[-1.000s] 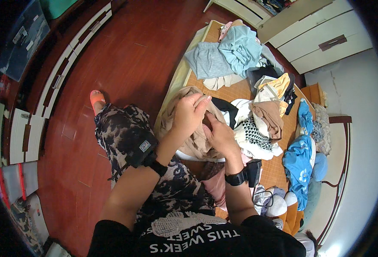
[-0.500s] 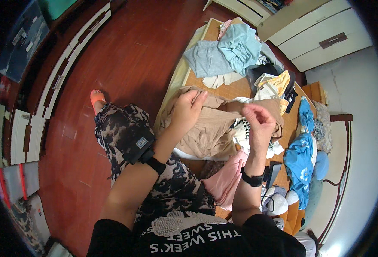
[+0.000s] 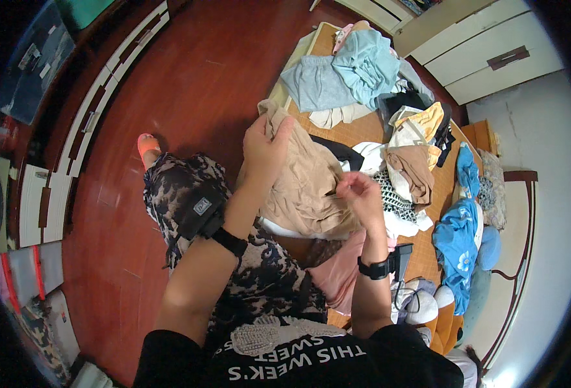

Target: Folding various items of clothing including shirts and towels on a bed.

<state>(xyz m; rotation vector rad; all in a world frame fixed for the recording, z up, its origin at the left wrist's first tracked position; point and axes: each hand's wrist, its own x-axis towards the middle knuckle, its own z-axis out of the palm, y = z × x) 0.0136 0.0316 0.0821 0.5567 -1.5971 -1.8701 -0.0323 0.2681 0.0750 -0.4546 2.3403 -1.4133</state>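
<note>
A beige garment [image 3: 308, 187] hangs loosely spread over my lap and the near side of the bed; its exact kind cannot be made out. At its far left end, my left hand [image 3: 264, 150] is closed round a bunched part of the cloth. My right hand [image 3: 363, 196] pinches the garment's right side, with the fingertips curled in. Below the right hand lies a pink cloth [image 3: 340, 275]. Just beyond the garment are a black cloth [image 3: 340, 152] and a black-and-white patterned cloth [image 3: 395, 199].
Light blue clothing [image 3: 366, 68] and grey shorts [image 3: 318, 84] lie at the bed's far end. A brown cloth [image 3: 415, 169] and a yellow cloth [image 3: 424, 119] are heaped to the right, before a blue garment [image 3: 455, 246]. White drawers [image 3: 114, 64] line the left; reddish floor [image 3: 130, 226] lies between.
Both hands have shifted left and the beige cloth has been drawn out with them, spread wider. The black cloth and the brown cloth beyond it now show more.
</note>
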